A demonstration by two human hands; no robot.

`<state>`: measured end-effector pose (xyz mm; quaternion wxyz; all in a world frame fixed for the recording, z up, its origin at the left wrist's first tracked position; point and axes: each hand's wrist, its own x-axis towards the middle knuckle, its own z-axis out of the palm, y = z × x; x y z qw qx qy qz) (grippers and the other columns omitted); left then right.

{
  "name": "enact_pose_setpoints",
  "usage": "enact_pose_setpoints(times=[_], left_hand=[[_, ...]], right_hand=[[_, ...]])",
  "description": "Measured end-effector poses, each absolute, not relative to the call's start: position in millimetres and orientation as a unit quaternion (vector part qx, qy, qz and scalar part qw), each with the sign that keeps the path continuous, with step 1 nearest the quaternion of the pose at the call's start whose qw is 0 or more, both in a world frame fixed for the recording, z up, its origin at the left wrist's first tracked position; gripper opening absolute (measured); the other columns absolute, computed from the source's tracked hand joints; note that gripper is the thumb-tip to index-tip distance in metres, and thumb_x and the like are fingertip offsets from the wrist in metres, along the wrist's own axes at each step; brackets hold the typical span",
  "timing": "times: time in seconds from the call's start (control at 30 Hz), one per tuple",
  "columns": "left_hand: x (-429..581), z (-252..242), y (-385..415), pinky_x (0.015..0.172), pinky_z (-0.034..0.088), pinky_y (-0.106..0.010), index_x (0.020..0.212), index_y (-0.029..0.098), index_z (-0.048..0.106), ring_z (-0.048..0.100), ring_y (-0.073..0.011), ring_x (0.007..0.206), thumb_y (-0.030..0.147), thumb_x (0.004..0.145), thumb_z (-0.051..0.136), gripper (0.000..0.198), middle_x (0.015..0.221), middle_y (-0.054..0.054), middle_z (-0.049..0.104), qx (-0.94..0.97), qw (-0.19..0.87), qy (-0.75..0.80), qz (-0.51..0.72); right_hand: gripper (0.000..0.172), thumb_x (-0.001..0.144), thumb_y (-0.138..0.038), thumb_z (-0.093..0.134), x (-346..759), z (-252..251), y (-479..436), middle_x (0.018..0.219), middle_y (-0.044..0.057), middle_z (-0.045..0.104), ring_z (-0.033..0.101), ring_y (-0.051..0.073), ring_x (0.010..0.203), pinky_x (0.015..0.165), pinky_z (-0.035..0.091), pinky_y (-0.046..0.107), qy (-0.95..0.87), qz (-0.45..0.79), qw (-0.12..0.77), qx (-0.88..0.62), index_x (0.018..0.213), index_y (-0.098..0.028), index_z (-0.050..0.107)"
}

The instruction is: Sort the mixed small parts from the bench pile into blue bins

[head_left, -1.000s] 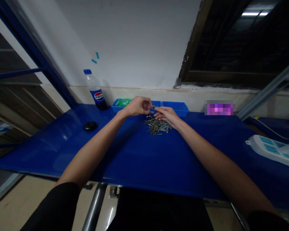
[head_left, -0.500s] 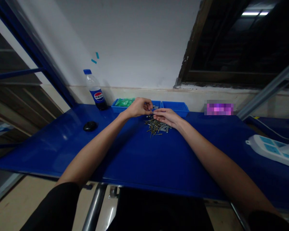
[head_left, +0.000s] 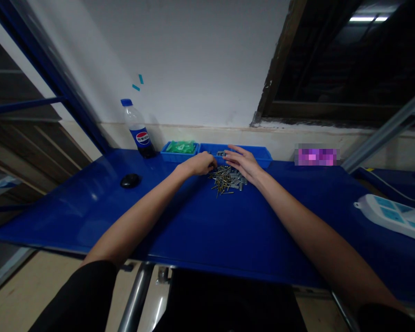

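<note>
A pile of thin brass-coloured screw-like pieces (head_left: 222,180) lies on the blue table (head_left: 207,230), with grey metal pieces (head_left: 241,181) along its right side. My left hand (head_left: 201,163) is at the pile's left rear edge, fingers curled downward and pressed together; whatever they hold is hidden. Above the back of the pile, my right hand (head_left: 245,162) has its fingers stretched and apart, holding nothing visible. Just beyond its fingertips is a blue tray (head_left: 259,154) with a few small grey parts (head_left: 221,153) in it.
Left of that tray stands a smaller blue tray (head_left: 166,156) holding a green packet (head_left: 181,146). A cola bottle (head_left: 141,133) stands by the wall, with a black mouse-like object (head_left: 130,180) in front. At right are a pixelated purple item (head_left: 317,157) and a white power strip (head_left: 389,213).
My hands, which met fingertip to fingertip above the pile, have come apart. The left has dropped to the pile's rear edge; the right has opened its fingers over the tray's front.
</note>
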<state>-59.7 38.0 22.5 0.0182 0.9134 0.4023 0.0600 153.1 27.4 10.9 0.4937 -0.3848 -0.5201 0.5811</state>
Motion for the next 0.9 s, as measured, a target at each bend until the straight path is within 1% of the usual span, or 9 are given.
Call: enact_pose_setpoints(times=[0.13,0.2,0.37,0.5,0.63,0.73,0.8,0.83,0.9], left_hand=[[-53.6,20.7,32.0,0.082,0.051,-0.031,0.101,0.016,0.078,0.072,-0.0221,0.090,0.013,0.086,0.059,0.025,0.095,-0.011,0.077,0.908,-0.024,0.416,0.045],[-52.4,21.0,30.1,0.077,0.050,-0.031,0.100,0.015,0.077,0.071,-0.0221,0.086,0.013,0.085,0.059,0.023,0.093,-0.012,0.076,0.900,-0.039,0.431,0.047],[-54.7,20.3,33.5,0.069,0.045,-0.026,0.108,0.015,0.072,0.067,-0.0173,0.077,0.008,0.076,0.063,0.034,0.090,-0.008,0.074,0.896,-0.023,0.436,0.080],[-56.4,23.6,35.0,0.069,0.044,-0.026,0.113,0.014,0.070,0.066,-0.0170,0.080,0.008,0.070,0.064,0.043,0.099,-0.009,0.074,0.897,-0.002,0.430,0.101],[-56.2,34.8,30.9,0.067,0.044,-0.025,0.115,0.013,0.069,0.066,-0.0159,0.077,0.008,0.067,0.064,0.048,0.094,-0.007,0.075,0.897,0.011,0.427,0.115],[-56.3,42.8,28.3,0.067,0.045,-0.024,0.110,0.014,0.071,0.067,-0.0152,0.074,0.009,0.068,0.062,0.043,0.085,-0.005,0.074,0.892,0.023,0.420,0.166],[-56.2,45.5,27.8,0.069,0.047,-0.024,0.106,0.013,0.070,0.068,-0.0153,0.074,0.013,0.072,0.064,0.035,0.082,-0.005,0.074,0.882,0.058,0.412,0.220],[-56.0,46.0,27.9,0.070,0.049,-0.024,0.104,0.013,0.070,0.069,-0.0154,0.075,0.016,0.073,0.065,0.031,0.082,-0.005,0.074,0.875,0.082,0.407,0.249],[-55.0,45.5,28.6,0.071,0.053,-0.025,0.101,0.012,0.068,0.070,-0.0155,0.076,0.023,0.075,0.068,0.027,0.082,-0.006,0.074,0.856,0.136,0.396,0.303]], right_hand=[[0.039,0.082,-0.018,0.076,153.3,8.0,28.6,0.126,0.008,0.074,0.075,0.019,0.102,0.096,0.057,0.036,-0.524,0.595,0.483,-0.372,0.120,-0.025,0.070],[0.036,0.082,-0.019,0.076,153.3,6.1,29.7,0.121,0.007,0.076,0.075,0.019,0.099,0.094,0.056,0.035,-0.524,0.599,0.483,-0.365,0.118,-0.025,0.071],[0.031,0.082,-0.021,0.077,154.4,4.3,31.8,0.116,0.006,0.078,0.075,0.018,0.094,0.090,0.056,0.033,-0.523,0.603,0.480,-0.364,0.113,-0.024,0.074],[0.029,0.082,-0.023,0.078,154.1,8.2,28.7,0.111,0.005,0.079,0.075,0.017,0.091,0.087,0.057,0.031,-0.523,0.599,0.476,-0.375,0.110,-0.025,0.074],[0.027,0.082,-0.020,0.077,153.0,11.7,25.4,0.100,0.005,0.080,0.075,0.015,0.083,0.079,0.057,0.028,-0.532,0.582,0.472,-0.394,0.108,-0.023,0.073],[0.021,0.084,-0.016,0.072,152.9,11.3,26.3,0.084,0.004,0.078,0.070,0.013,0.067,0.066,0.056,0.026,-0.554,0.543,0.460,-0.433,0.104,-0.021,0.074],[0.014,0.087,-0.016,0.071,152.8,10.8,27.2,0.074,0.004,0.075,0.065,0.012,0.057,0.060,0.055,0.025,-0.564,0.518,0.446,-0.463,0.100,-0.019,0.074],[0.011,0.088,-0.018,0.071,152.7,10.8,27.2,0.072,0.004,0.075,0.065,0.012,0.055,0.058,0.055,0.026,-0.565,0.517,0.438,-0.471,0.098,-0.019,0.074],[0.009,0.091,-0.023,0.072,152.3,11.4,26.1,0.075,0.006,0.077,0.068,0.014,0.058,0.061,0.057,0.027,-0.556,0.542,0.424,-0.467,0.098,-0.019,0.074]])
